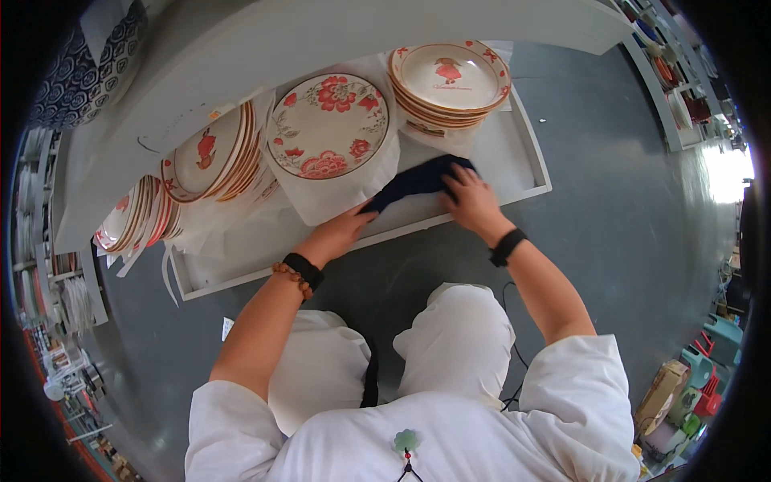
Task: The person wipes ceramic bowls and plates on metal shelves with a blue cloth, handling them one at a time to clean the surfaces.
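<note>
Both my hands are on a dark navy cloth (pixel 418 181), stretched over the white shelf (pixel 512 162). My left hand (pixel 340 234) pinches its left end beside a floral plate (pixel 328 126), which tops a paper-wrapped pile. The fingers of my right hand (pixel 470 199) are bent over its right end; they look slightly blurred, and whether they grip or press it is unclear. Behind that hand is a stack of cream plates with brown rims (pixel 449 78). More patterned plates (pixel 208 156) lean tilted at the left, beside smaller dishes (pixel 129 220) with loose paper.
An upper white shelf board (pixel 361 30) overhangs the plates. The lower shelf has a raised front lip (pixel 409 229). A blue-and-white patterned pot (pixel 90 66) stands upper left. Shelving with wares lines both sides; a cardboard box (pixel 662 394) and plastic stools (pixel 699 367) are lower right. A thin black cable (pixel 515 337) lies by my knee.
</note>
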Demonstrator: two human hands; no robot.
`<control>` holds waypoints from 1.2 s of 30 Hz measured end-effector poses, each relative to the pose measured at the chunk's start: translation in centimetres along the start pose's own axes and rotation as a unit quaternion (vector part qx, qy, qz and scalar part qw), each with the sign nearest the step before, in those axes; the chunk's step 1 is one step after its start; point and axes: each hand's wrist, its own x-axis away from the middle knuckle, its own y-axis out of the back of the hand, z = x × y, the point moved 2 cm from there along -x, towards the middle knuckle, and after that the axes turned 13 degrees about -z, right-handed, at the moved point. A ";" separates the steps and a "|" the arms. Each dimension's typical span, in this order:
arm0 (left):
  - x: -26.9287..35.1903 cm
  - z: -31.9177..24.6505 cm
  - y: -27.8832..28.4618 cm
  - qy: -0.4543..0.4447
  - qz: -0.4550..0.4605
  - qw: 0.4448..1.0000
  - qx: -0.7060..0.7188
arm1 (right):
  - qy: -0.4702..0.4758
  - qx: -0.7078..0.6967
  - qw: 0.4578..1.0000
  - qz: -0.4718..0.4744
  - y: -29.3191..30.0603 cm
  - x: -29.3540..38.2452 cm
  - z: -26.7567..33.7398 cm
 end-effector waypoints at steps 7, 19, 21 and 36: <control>-1.5 -4.0 -3.7 -0.133 -0.026 0.989 -0.063 | -0.112 -0.013 0.985 -0.132 1.8 1.4 -7.0; -1.3 0.2 -1.7 -0.036 -0.133 0.982 -0.129 | 0.279 0.154 0.934 0.160 -0.9 -1.7 4.1; -0.3 2.0 -1.2 -0.052 -0.182 0.969 -0.161 | 0.192 0.044 0.959 0.205 0.0 -2.2 8.0; 7.7 5.8 7.9 0.119 0.029 0.986 -0.118 | 0.123 -0.393 0.901 0.138 -0.9 -2.6 8.4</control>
